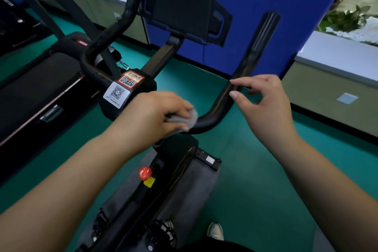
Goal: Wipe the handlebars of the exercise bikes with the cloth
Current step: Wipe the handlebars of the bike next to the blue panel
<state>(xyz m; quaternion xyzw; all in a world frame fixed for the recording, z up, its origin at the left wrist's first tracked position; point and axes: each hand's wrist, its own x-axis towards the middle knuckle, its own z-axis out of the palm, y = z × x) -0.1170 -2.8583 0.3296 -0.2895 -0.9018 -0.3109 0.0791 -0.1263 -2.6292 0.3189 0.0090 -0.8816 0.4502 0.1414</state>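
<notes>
The left hand (155, 112) grips a small grey cloth (189, 118) around the black curved right handlebar (229, 96), mid-wipe; the right hand (266, 104), fingers spread, hovers beside; next probably sliding the cloth up the bar.

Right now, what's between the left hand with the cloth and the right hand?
Head view: only the bent black handlebar tube spans the gap between the left hand, gripping the grey cloth, and the right hand, with teal floor behind.
</notes>
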